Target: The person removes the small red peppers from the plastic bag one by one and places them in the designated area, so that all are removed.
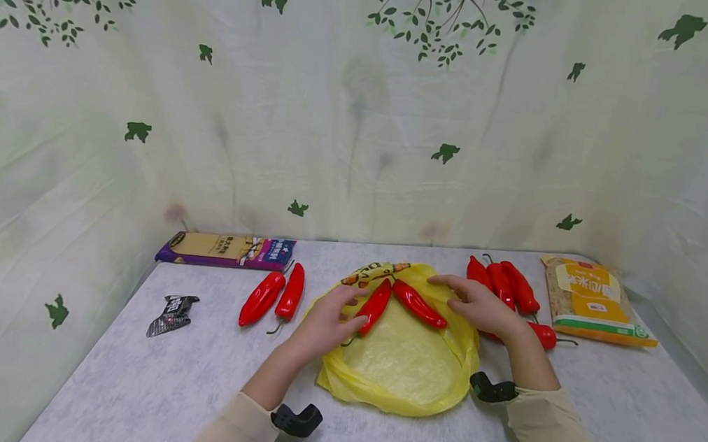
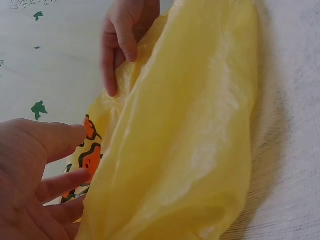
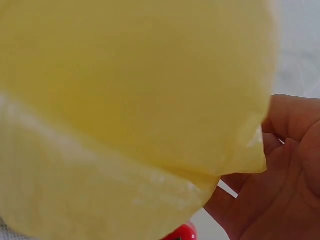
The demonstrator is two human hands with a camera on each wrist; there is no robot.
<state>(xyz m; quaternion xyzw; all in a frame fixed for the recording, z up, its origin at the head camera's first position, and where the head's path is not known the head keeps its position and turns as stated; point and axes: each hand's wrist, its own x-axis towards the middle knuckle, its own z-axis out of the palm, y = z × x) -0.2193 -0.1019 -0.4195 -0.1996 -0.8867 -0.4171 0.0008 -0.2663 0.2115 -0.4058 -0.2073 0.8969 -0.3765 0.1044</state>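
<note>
A yellow plastic bag [image 1: 403, 383] with an orange-and-black print lies spread in the middle of the table, its mouth wide. Two red chili peppers [image 1: 419, 305] are at the bag's mouth, tips slanting apart. My left hand [image 1: 328, 320] is over the bag's left rim, fingers loosely bent beside the left-hand pepper [image 1: 374, 308]. In the left wrist view its thumb and fingers are spread apart next to the bag's printed edge. At the upper right rim, my right hand [image 1: 479, 303] reaches in with extended fingers. The right wrist view shows its fingers partly hidden behind the yellow plastic.
Two red peppers [image 1: 262, 299] lie left of the bag, below a purple-and-tan package [image 1: 225, 250]. A small black wrapper [image 1: 173, 315] is farther left. Several red peppers [image 1: 520, 289] lie beyond the right hand, beside a yellow bag of grain [image 1: 596, 298]. A curtain [image 1: 362, 123] closes off the back.
</note>
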